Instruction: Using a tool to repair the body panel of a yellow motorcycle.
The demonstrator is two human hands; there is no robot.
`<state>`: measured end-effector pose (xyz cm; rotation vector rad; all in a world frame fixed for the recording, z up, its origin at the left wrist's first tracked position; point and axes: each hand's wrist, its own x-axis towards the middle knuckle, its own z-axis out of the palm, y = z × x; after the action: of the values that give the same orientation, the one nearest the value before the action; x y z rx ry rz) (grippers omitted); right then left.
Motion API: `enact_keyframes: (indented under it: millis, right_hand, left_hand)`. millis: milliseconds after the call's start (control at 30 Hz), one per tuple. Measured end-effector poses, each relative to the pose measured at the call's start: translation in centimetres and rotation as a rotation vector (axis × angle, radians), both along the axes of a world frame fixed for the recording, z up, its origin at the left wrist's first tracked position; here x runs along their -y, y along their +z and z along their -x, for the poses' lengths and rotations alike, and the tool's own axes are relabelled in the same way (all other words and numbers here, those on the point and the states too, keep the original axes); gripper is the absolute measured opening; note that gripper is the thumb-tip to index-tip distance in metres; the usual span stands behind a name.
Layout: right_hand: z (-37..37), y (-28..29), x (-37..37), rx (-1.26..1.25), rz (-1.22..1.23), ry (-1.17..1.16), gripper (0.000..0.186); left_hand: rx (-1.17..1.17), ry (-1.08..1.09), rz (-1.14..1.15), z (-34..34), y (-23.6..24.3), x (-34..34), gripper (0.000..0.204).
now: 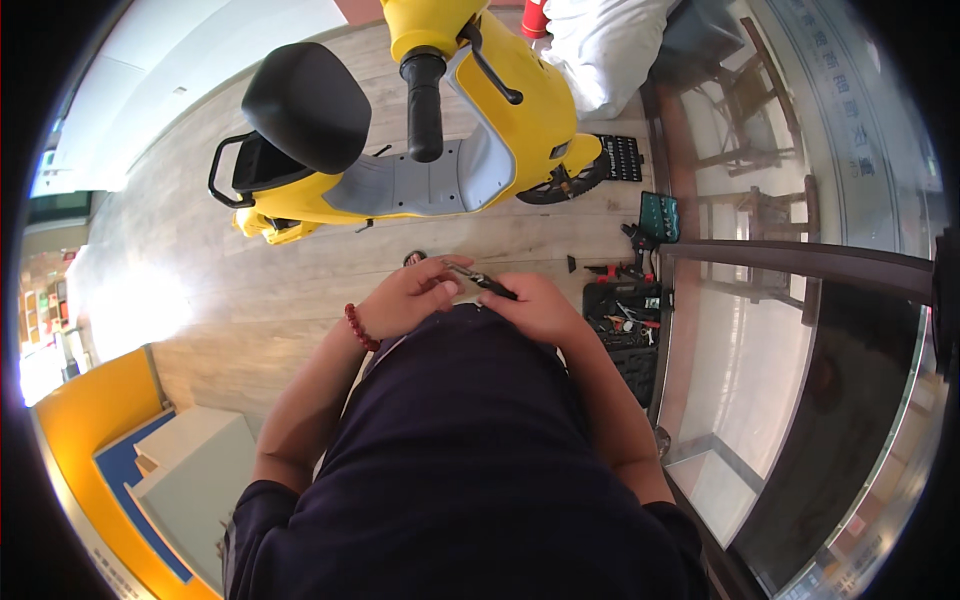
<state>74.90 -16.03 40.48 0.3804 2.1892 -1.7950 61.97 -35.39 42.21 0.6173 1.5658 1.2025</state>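
At the near left a yellow panel (95,410) stands with a pale cabinet (200,480) close beside it, the cabinet's edges turned toward the room. From there the wood floor (275,265) spreads broadly to the far side, leaving a wide walking strip before the yellow scooter (345,197). The scooter stands crosswise at the far side, its black seat (308,108) to the left and its front wheel to the right; the black handlebar grip (425,110) points back toward the person.

At the middle, in front of the person's dark shirt (460,450), the left hand (405,298) wears a red bead bracelet (361,327). Its fingers are partly curled at the metal end of a slim hand tool (482,281); I cannot tell how firmly they pinch it. The tool lies slantwise between both hands, well apart from the scooter. The right hand (537,307) has its fingers closed around the dark handle.

Farther right, a white sheet (605,50) drapes at the far side, with a black bit case (625,158), a green case (659,216) and an open toolbox (622,330) lined along the floor's right edge. Beyond runs a dark-framed glass partition (790,256), wooden chairs (765,95) showing behind it.
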Motion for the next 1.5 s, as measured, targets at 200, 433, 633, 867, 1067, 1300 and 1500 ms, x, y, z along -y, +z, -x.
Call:
enact_keyframes:
  millis: [200,433,633,867,1067,1300,1500]
  right_hand:
    - [1.8,0.7,1.9,-0.045,0.049,0.064,0.025]
    - [2.4,0.5,2.4,0.015,0.100,0.102,0.018]
    - [3.4,0.6,3.3,-0.140,0.093,0.076,0.017]
    - [5.0,1.3,4.7,-0.060,0.054,0.061,0.015]
    - [7.0,1.5,6.1,-0.012,0.079,0.063,0.017]
    - [9.7,1.1,8.1,0.050,0.060,0.056,0.019]
    - [11.9,0.8,9.7,0.059,0.009,0.017,0.021]
  left_hand:
    - [0.094,0.023,-0.186,0.4,0.4,0.5,0.028]
    - [0.230,0.105,-0.195,1.0,0.0,2.2,0.026]
    - [0.244,0.230,-0.335,2.0,-1.8,3.5,0.026]
    - [0.353,0.374,-0.401,3.5,-2.6,5.2,0.023]
    - [0.249,0.349,-0.386,5.9,-2.4,6.3,0.024]
    - [0.374,0.436,-0.382,9.2,-2.2,8.4,0.028]
    - [0.334,0.421,-0.364,12.8,-2.7,10.0,0.030]
